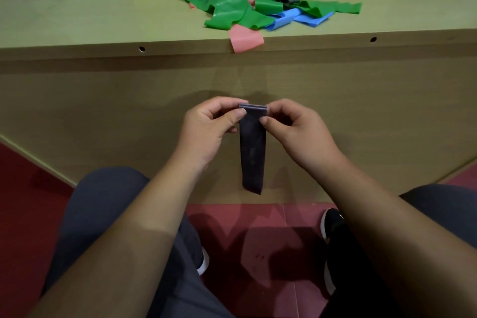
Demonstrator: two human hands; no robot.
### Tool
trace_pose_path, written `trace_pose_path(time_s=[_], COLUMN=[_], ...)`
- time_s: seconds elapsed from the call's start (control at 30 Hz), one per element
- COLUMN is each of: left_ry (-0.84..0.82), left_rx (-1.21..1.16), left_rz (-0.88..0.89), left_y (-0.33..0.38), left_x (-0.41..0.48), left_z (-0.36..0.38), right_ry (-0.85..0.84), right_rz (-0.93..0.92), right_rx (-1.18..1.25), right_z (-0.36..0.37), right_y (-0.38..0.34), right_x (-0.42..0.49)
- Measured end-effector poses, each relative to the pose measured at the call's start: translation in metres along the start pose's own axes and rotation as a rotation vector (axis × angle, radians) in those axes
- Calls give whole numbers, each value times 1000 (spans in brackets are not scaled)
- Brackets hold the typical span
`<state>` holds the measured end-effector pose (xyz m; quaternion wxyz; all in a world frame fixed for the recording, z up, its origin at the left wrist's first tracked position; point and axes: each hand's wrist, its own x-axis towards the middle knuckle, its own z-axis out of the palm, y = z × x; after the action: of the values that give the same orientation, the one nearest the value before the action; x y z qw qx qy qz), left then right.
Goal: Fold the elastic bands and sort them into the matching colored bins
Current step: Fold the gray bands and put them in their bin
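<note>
We hold a dark grey flat elastic band [252, 147] doubled, hanging before the worktop [103, 20]; left hand [206, 129] and right hand [296, 131] fingers pinch its top fold. Next, probably fold again, then find a matching bin.

The wooden table [77, 20] had a round hole [141, 49] in its front edge at left, another hole [373, 39] at right. A black shoe [333, 222] rested on the red floor [245, 227].
</note>
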<state>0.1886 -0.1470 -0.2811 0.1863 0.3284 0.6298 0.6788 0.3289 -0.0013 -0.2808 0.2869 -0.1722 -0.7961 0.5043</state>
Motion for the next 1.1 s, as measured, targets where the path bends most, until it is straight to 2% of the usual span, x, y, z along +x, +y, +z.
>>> trace_pose_path(time_s=[0.33,0.7,0.83,1.1], left_ry=[31,60,43,49], left_rx=[-20,74,110,232], left_rz=[-5,148,187,273], left_y=[4,36,55,105], left_x=[1,0,3,29], left_z=[4,10,13,18], right_ry=[-13,16,67,163], right_rz=[51,-14,-33,-77], right_rx=[55,217,302,321], right_z=[-1,-14,-25,-41], right_y=[-10,-34,-48,-73], right_x=[-1,0,5,30])
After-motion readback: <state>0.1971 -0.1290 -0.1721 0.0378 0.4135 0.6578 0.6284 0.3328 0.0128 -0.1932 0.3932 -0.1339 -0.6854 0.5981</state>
